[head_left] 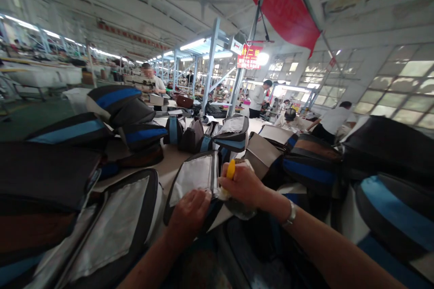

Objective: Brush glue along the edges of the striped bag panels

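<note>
My left hand (190, 213) lies on the lower edge of a dark bag piece with a pale lining panel (195, 174), its fingers stretched out over the fabric. In my closed right hand (242, 184) is a yellow-handled tool (231, 169), its handle sticking up above the fist. The tool's working end is hidden, so I cannot tell its exact kind. My right fist is beside the bag piece's right edge. Under that fist shows a clear, rounded container or plastic wrap (242, 211), partly covered. A metal bracelet (290, 213) circles my right wrist.
Dark bag pieces with blue stripes (307, 170) crowd the right side. Another pale-lined bag piece (117, 221) lies at left, near a large dark stack (44, 176). Behind stand small bags (173, 130) on the pale table. Co-workers (259, 99) are farther back.
</note>
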Available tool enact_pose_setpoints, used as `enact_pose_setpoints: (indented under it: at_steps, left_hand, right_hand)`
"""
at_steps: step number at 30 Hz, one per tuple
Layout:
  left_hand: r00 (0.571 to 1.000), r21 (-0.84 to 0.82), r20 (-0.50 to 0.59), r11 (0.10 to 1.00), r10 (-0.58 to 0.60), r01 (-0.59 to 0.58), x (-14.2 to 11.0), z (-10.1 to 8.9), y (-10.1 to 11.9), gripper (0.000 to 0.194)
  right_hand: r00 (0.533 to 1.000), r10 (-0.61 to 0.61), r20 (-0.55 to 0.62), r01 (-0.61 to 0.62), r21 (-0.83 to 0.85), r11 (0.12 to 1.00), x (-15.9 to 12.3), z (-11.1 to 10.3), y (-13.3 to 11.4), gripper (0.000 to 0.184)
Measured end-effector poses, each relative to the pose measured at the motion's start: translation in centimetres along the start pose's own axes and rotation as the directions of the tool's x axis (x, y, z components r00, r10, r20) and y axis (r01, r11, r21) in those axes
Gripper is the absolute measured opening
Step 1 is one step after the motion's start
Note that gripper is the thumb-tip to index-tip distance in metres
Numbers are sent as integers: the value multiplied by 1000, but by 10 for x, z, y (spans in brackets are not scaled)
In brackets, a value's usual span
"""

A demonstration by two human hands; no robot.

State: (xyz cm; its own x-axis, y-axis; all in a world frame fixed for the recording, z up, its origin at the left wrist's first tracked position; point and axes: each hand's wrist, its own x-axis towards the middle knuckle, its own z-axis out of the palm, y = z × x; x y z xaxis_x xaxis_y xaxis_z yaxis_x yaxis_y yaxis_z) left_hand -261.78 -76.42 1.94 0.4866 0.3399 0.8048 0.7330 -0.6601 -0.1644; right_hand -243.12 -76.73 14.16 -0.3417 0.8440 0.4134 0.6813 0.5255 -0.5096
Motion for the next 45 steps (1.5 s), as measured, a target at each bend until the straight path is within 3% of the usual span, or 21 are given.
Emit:
enact_pose_setpoints:
  at_steps: [2,3,5,6,8,10,12,13,17,21,23,25,27,29,31,33,35,37,40,45]
  left_hand:
    - [996,-37,-46,997,-73,71,4,-8,-10,18]
    - [987,-76,-71,987,-145,139,7,-13,-16,17]
    - [939,-193,-96,931,-331,309,14,-24,-29,16]
    - [903,-254,-79,884,-423,392,17,-29,-36,17]
    - [836,-341,10,784,-548,519,19,-33,-50,19]
    - [801,-373,125,721,-585,584,17,-32,-61,23]
    - [773,-341,163,700,-613,627,10,-27,-69,29]
    - [753,-287,130,702,-645,651,6,-24,-71,34]
    - [694,-8,-159,704,-702,711,-13,-24,-64,49]
    - [739,-15,-77,742,-669,670,-23,-35,-40,38]
    - [764,35,-13,764,-645,645,-20,-38,-26,45]
    - [738,102,49,739,-673,666,-12,-36,-16,54]
    - [669,116,118,679,-734,725,-3,-32,-12,50]
    - [594,71,172,612,-786,788,5,-27,-14,43]
    - [568,-22,225,578,-792,816,11,-24,-19,42]
    - [567,-148,277,549,-776,823,13,-25,-25,42]
    - [565,-268,332,499,-756,824,14,-28,-29,43]
    - [540,-337,362,433,-760,836,15,-32,-31,45]
    - [516,-409,409,354,-753,841,14,-39,-30,46]
    - [540,-512,473,282,-696,812,8,-44,-26,45]
  right_hand:
    - [995,95,-32,-83,256,963,1,-7,10,17]
    - [981,173,-91,-117,436,892,1,-10,16,16]
    - [918,375,-132,-138,779,611,-1,-13,30,19]
    - [891,447,-72,-140,895,423,-2,-10,37,23]
    - [874,471,118,-176,981,81,-5,3,49,27]
    - [883,402,242,-216,970,-109,-6,27,56,26]
    - [892,352,283,-218,952,-213,-4,54,56,23]
    - [893,343,293,-209,943,-261,-2,66,53,22]
    - [884,334,327,-159,882,-443,9,100,37,25]
    - [875,345,340,-111,834,-540,12,114,23,32]
    - [852,372,369,-98,809,-579,10,119,19,36]
    - [840,388,380,-82,795,-601,7,123,18,38]
    - [846,368,386,-96,788,-608,3,123,20,39]
    - [852,347,392,-124,795,-594,1,117,26,37]
    - [850,374,370,-126,834,-538,0,106,36,32]
    - [837,456,303,-106,907,-408,2,92,46,29]
    - [815,542,207,-104,971,-215,6,80,52,31]
    - [801,586,119,-106,993,-56,13,75,51,34]
    - [810,585,38,-76,996,40,30,78,37,35]
    - [790,599,-133,20,981,191,58,78,11,27]
